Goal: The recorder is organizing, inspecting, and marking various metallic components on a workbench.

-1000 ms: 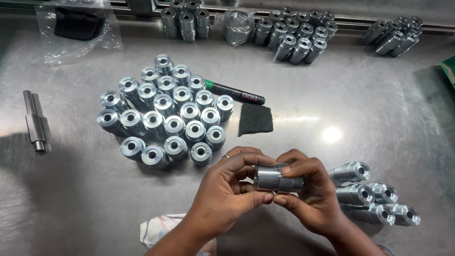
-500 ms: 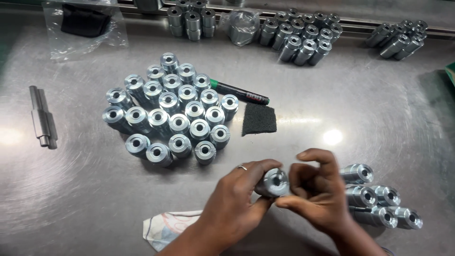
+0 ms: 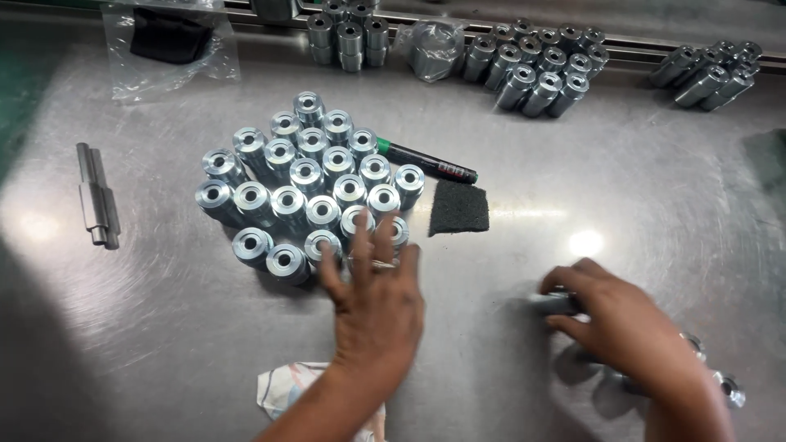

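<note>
The left hand (image 3: 372,299) lies flat with fingers spread, grasping nothing, its fingertips (image 3: 361,225) over the six o'clock edge of a cluster of upright shiny steel bushings (image 3: 307,192) on the scuffed steel table (image 3: 639,188). The right hand (image 3: 618,323), at four o'clock from the cluster, curls around a blurred steel cylinder (image 3: 547,301) beside more lying bushings (image 3: 725,385). A black marker pen with a green end (image 3: 426,161) and a dark square abrasive pad (image 3: 458,207) sit at three o'clock of the cluster, a crumpled white cloth (image 3: 282,389) at six
</note>
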